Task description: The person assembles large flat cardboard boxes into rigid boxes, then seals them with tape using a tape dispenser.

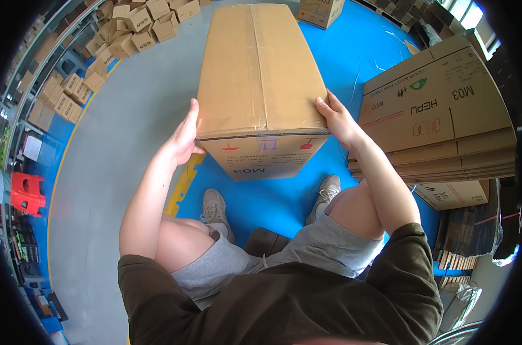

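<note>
A large brown cardboard box [232, 75] stands upright in front of me, its top flaps closed with clear tape along the middle seam. Red handling marks and dark print show on the side facing me. My left hand [185, 135] presses against the box's left near edge, thumb up along the side and fingers partly hidden beneath. At the right near corner, my right hand [338, 119] rests with its thumb on the top and the fingers over the right side. Between them the two hands grip the box.
Flat folded cartons [433, 109] are stacked at my right. Another box [321, 11] stands beyond on the blue floor. Many small boxes [140, 26] lie heaped at the far left, near shelving and a red plastic item [27, 194]. A yellow line [183, 181] divides blue and grey floor.
</note>
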Tool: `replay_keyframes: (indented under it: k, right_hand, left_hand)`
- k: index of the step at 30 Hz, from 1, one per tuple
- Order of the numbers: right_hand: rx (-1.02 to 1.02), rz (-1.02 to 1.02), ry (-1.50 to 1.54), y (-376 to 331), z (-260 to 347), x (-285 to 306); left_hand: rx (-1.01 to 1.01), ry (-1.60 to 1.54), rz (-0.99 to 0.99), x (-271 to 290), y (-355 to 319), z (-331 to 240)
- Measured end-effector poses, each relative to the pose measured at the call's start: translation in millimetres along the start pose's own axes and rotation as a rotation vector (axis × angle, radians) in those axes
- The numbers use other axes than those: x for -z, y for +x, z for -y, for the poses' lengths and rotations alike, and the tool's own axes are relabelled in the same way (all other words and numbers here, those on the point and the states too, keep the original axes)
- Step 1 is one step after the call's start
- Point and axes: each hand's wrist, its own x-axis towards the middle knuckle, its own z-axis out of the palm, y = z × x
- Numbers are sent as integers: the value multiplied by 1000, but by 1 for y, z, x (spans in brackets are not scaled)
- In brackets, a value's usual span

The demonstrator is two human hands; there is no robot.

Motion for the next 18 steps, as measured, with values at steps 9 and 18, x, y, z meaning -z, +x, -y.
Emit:
replay_keyframes:
  k: [9,18]
  right_hand:
    - [146,-31,-104,-7,13,0]
    - [710,57,-17,-24,32,4]
  left_hand:
    - [-167,12,-29,0,-14,-5]
    - [-1042,140,-186,11,-15,2]
